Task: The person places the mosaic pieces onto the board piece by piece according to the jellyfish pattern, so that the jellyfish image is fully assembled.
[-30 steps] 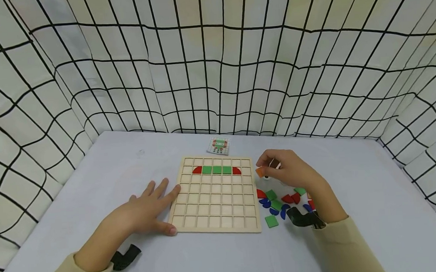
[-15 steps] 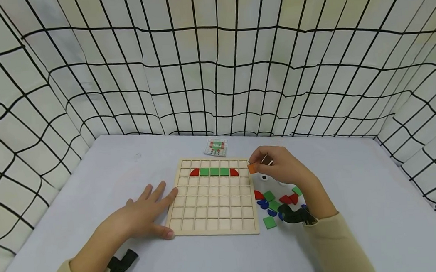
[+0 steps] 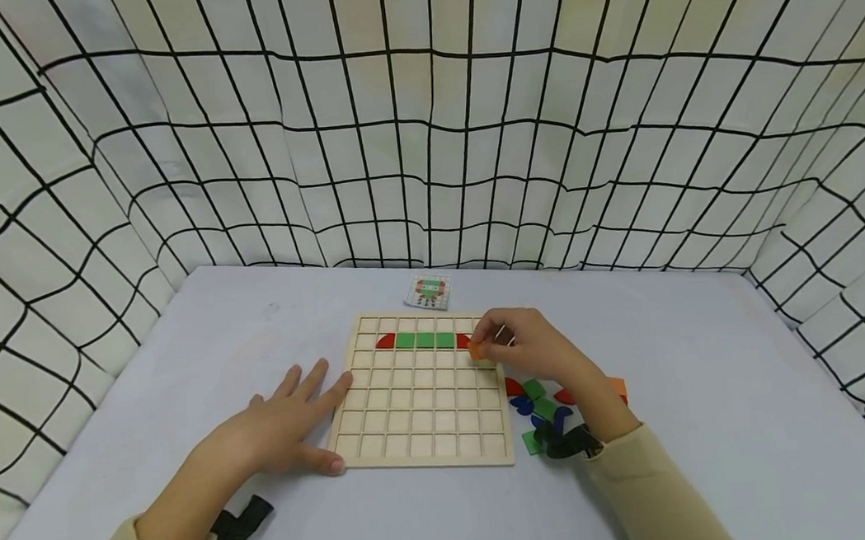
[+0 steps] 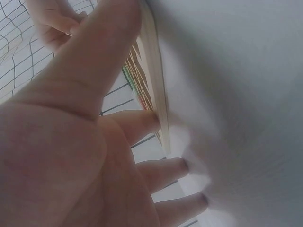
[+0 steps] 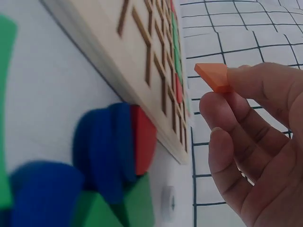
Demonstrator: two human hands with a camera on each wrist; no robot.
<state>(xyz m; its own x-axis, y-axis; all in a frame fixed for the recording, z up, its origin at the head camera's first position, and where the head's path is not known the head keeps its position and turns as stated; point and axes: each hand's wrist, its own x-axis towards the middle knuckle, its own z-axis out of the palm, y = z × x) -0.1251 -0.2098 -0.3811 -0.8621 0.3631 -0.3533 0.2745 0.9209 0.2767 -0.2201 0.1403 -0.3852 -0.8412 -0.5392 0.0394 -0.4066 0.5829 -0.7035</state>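
Note:
My right hand [image 3: 519, 343] pinches an orange tile [image 5: 215, 75] between thumb and fingers, over the upper right part of the wooden grid board [image 3: 420, 423]. On the board a row holds three green square tiles [image 3: 425, 341], with a red quarter-round tile [image 3: 386, 340] at its left end. Another red tile [image 3: 462, 341] at the right end is partly covered by my fingers. My left hand [image 3: 282, 432] lies with fingers spread at the board's left edge, its thumb and forefinger touching the frame [image 4: 154, 71].
Right of the board lie loose tiles: green [image 3: 533, 389], blue [image 3: 521, 405], red [image 3: 513, 386] and orange [image 3: 618, 387]. A small pattern card [image 3: 429, 292] lies behind the board. Black netting [image 3: 423, 122] over white sheeting rises around the table's back and sides.
My right hand has carried the orange tile leftward, from beside the board to over its upper right cells. My left hand stays at the board's edge.

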